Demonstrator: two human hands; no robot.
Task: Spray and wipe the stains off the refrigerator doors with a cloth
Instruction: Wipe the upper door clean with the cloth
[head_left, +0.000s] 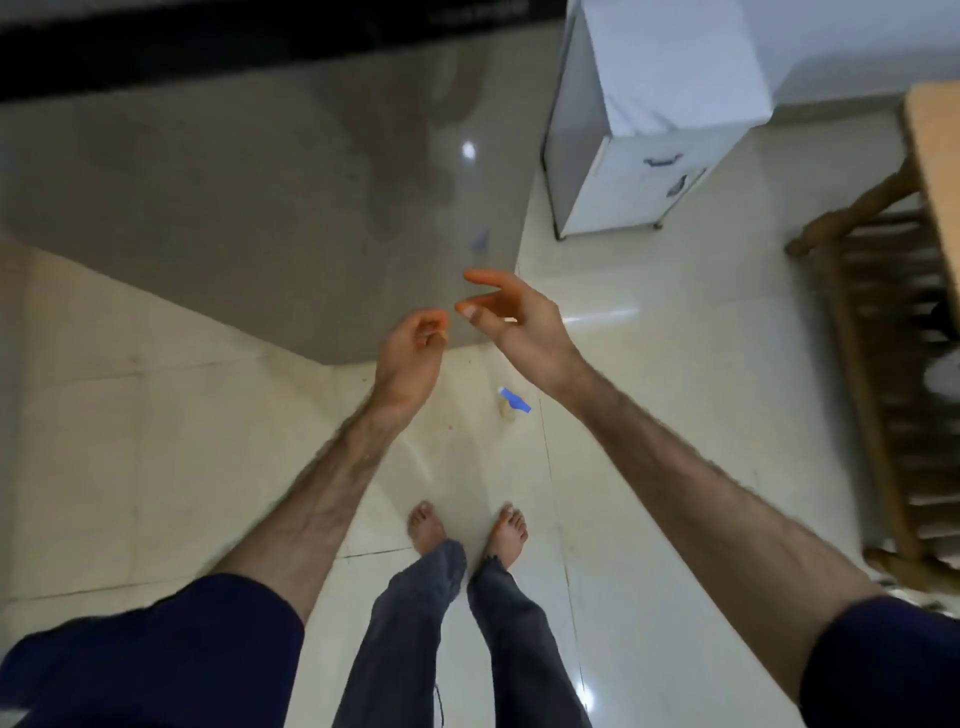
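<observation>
Below, stood on the floor: spray bottle, blue-headed, label unreadable. Above, hovered apart, empty: left hand loosely curled, right hand spread.

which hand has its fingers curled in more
The left hand: its fingers curl loosely toward the palm, holding nothing. The right hand has its fingers stretched out, spread toward the refrigerator door.

No text, label, brand or number can be read. Dark marks are seen on the white cabinet at two o'clock, too blurred to be made out.
</observation>
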